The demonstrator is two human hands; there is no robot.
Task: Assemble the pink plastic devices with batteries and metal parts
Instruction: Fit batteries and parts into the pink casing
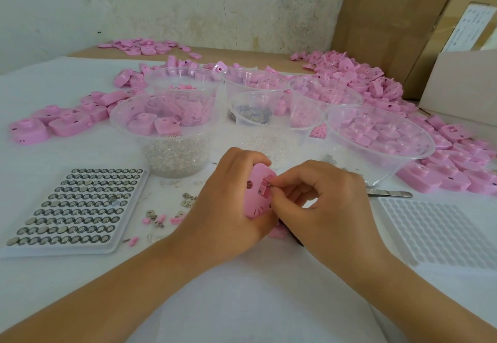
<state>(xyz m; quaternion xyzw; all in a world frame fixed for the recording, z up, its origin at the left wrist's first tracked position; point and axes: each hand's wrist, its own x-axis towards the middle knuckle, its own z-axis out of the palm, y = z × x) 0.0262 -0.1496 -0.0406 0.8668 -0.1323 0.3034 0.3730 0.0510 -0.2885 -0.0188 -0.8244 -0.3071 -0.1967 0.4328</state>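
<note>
Head-worn view, facing forward and down, close above the table (242, 291)

Bare cloth (67, 280) near me is free on both sides. Left lane blocked by battery tray (75, 208), right by empty white tray (435, 235) and tweezers (390, 194). Ahead, clear bowls (126, 127) wall off the far table. Loose metal parts (166, 213) litter the gap between battery tray and my left hand (228, 200).

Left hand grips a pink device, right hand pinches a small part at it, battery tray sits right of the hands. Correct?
No. The head view shows the battery tray left of the hands. The left hand does grip the pink device, and the right hand pinches a small part at it.
</note>
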